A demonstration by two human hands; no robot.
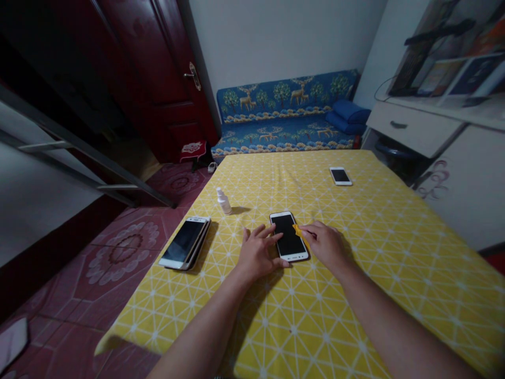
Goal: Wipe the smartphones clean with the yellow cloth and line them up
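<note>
A white smartphone (290,239) with a dark screen lies face up on the yellow patterned tablecloth (292,310). My left hand (258,247) rests along its left side, fingers spread, with fingertips on the phone's edge and the thumb by its lower corner. At the phone's right edge, my right hand (323,242) pinches a small yellow cloth (296,229), which touches the screen's right side. Part of the cloth is hidden by the fingers.
To the left lies a stack of phones (184,243), and beyond it stands a small white spray bottle (223,201). Another white phone (340,176) lies far right. Behind the table is a blue deer-patterned sofa (276,123); a white cabinet (418,126) stands at right.
</note>
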